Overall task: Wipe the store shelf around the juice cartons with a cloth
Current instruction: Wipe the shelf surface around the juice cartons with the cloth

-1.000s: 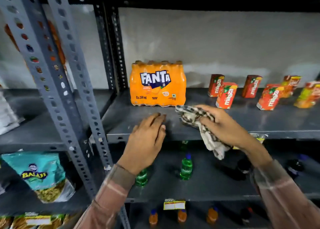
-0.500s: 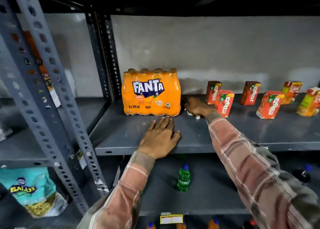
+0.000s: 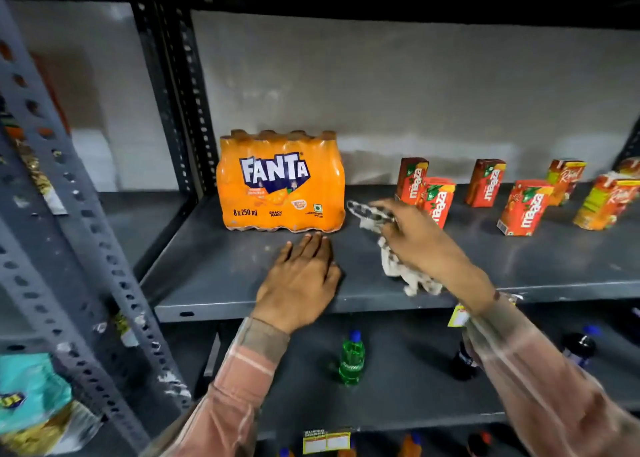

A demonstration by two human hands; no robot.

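Observation:
A dark grey metal shelf [image 3: 221,269] carries several red juice cartons [image 3: 524,207] standing in a loose row at the right. My right hand [image 3: 419,242] grips a checked cloth [image 3: 398,266], which drags on the shelf just left of the nearest carton [image 3: 438,200]. The cloth's tail hangs toward the shelf's front edge. My left hand [image 3: 301,280] lies flat on the shelf, palm down, fingers together, in front of the Fanta pack.
An orange Fanta multipack [image 3: 280,183] stands at the shelf's left end. Perforated uprights [image 3: 79,249] rise at the left. Below, a green bottle [image 3: 351,358] and dark bottles [image 3: 578,349] stand on the lower shelf; a snack bag [image 3: 31,404] lies bottom left.
My right hand reached deep between the Fanta pack and the cartons with the cloth, then pulled back toward the front edge. My left hand stayed flat on the shelf.

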